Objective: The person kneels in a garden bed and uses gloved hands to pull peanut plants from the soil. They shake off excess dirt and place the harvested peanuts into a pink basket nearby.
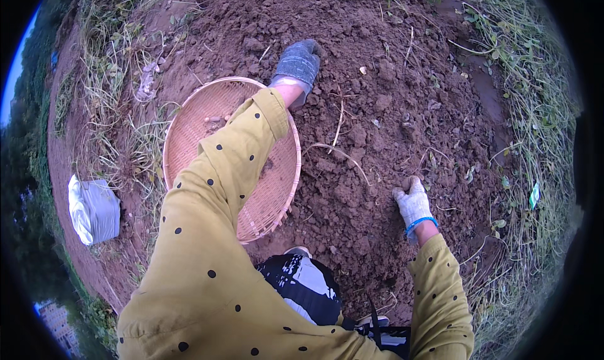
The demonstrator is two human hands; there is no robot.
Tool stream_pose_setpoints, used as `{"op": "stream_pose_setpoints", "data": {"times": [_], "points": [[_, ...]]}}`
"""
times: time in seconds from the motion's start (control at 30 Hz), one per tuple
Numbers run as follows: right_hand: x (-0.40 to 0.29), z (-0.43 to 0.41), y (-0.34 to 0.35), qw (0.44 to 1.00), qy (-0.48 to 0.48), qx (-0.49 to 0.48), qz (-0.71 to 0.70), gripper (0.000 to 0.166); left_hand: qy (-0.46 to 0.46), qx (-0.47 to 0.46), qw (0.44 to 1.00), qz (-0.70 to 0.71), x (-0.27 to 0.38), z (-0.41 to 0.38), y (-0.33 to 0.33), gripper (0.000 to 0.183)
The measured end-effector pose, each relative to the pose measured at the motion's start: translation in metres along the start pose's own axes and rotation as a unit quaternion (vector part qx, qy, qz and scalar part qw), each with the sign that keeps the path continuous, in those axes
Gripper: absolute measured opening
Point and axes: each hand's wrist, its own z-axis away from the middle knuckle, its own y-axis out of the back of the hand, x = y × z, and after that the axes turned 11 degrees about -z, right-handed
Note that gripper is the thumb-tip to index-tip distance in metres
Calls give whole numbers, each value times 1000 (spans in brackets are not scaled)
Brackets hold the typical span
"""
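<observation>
My left hand (299, 63), in a dark grey knit glove, rests on the loose reddish-brown soil just beyond the upper right rim of a round woven bamboo basket (291, 180). Its fingers are curled and turned away, so what they hold, if anything, is hidden. A few small peanut-like pods (214, 119) lie in the basket, which my left forearm crosses. Off to the right, my right hand (413, 202), in a soil-stained white glove with a blue cuff, touches the clods. Its fingers are bent at the soil; whether anything is between them cannot be seen.
Uprooted leafy vines lie in heaps at the left (127, 143) and along the right side (538, 100). A white bag (96, 211) sits on the ground at the far left. Dry stems (339, 121) are scattered over the clods. My knee and shoes are at the bottom.
</observation>
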Motion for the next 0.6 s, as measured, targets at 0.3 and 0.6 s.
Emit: {"op": "stream_pose_setpoints", "data": {"times": [0.3,0.6], "points": [[3,-2,-1,1000,13,-4,-16,31,134,-136,956,-225,65,-7,-17,44],[4,-2,0,1000,19,4,-10,31,27,-216,975,-42,62,44,-47,41]]}}
